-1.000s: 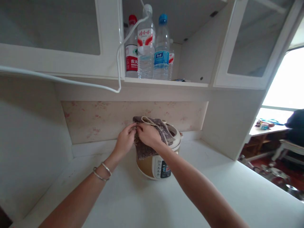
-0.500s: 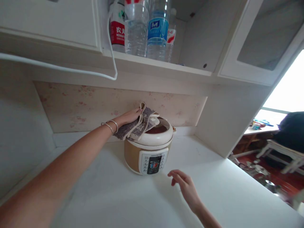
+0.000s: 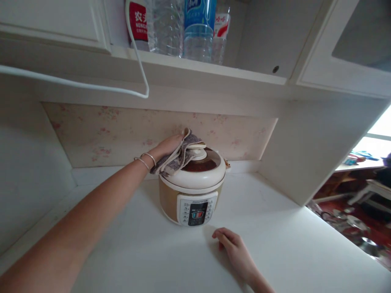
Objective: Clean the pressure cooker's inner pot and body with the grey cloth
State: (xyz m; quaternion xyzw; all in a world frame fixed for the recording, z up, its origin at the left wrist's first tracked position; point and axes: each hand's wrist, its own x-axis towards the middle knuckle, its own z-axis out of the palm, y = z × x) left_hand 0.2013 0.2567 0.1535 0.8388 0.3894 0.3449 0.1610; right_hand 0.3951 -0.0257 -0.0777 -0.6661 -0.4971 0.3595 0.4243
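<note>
A cream and gold electric pressure cooker (image 3: pixel 194 183) stands on the white counter, with its control panel facing me. Its round lid has a dark brown top and a pale knob. My left hand (image 3: pixel 170 147) grips a grey-brown cleaning cloth (image 3: pixel 180 159) with light edging, pressed on the left side of the lid beside the knob. The cloth hides some of my fingers. My right hand (image 3: pixel 233 249) hovers low over the counter in front of the cooker, fingers loosely bent and holding nothing.
Above, an open cabinet shelf holds several plastic bottles (image 3: pixel 198 32). A white cable (image 3: pixel 91 86) hangs from the shelf and runs left. A floral wall panel (image 3: pixel 122 134) is behind the cooker. A side panel (image 3: pixel 293 154) stands to the right, with a cluttered room beyond.
My left hand has shifted the cloth slightly on the lid, showing more of the knob. My right hand has dropped a little lower. The camera view has moved slightly.
</note>
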